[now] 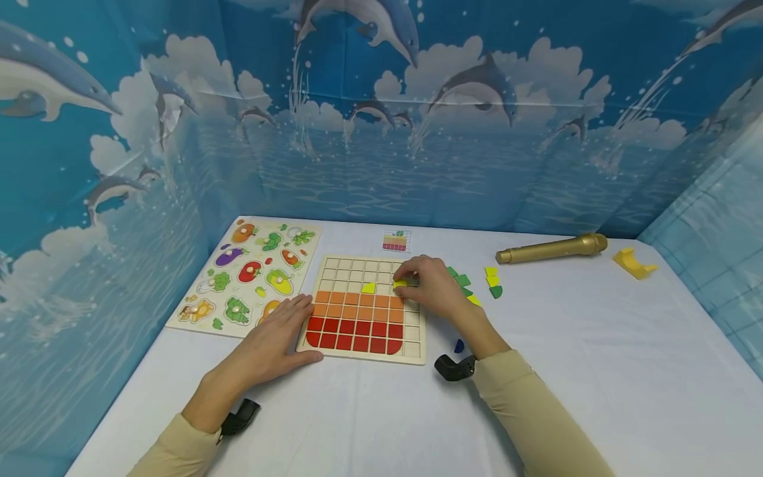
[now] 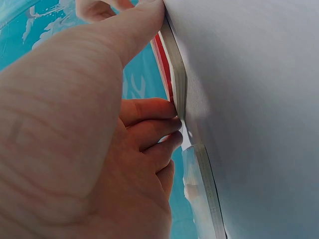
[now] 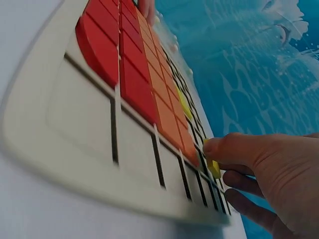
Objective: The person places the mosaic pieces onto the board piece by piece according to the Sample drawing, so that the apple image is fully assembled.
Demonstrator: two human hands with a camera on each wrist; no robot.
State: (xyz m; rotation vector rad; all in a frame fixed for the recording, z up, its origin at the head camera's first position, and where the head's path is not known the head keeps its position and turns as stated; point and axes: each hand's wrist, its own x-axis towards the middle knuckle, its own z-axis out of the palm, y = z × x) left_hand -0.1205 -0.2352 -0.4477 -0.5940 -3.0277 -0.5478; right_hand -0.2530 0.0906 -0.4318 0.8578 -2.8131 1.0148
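Observation:
A wooden grid board [image 1: 414, 350] lies on the white table, its lower rows filled with red tiles [image 1: 354, 328] and orange tiles [image 1: 359, 306]. One yellow tile [image 1: 368, 288] sits in the row above the orange ones. My right hand [image 1: 438, 288] pinches another yellow tile [image 3: 213, 167] between thumb and fingers, at the right end of that same row. With fingers extended, my left hand [image 1: 268, 344] rests against the board's left edge, the thumb at its lower left corner. Both wrists wear black devices.
To the left lies a vegetable puzzle board [image 1: 197, 285]. A small pattern card [image 1: 396, 241] is behind the grid. Green tiles [image 1: 461, 280], yellow tiles [image 1: 491, 276] and a blue piece [image 1: 459, 346] lie right of it. Farther right are a gold microphone [image 1: 551, 249] and a yellow holder [image 1: 634, 264].

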